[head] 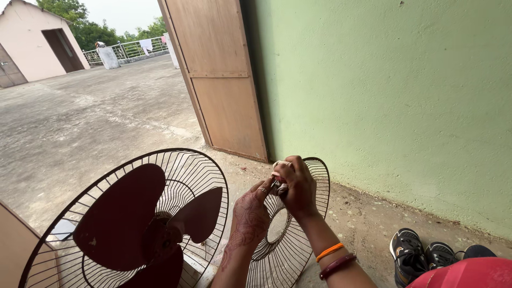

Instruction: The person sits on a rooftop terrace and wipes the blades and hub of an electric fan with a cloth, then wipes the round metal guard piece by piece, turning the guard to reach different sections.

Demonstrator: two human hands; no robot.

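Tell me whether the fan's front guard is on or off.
Off: the front guard is held apart by both hands, and the fan's blades stand uncovered.
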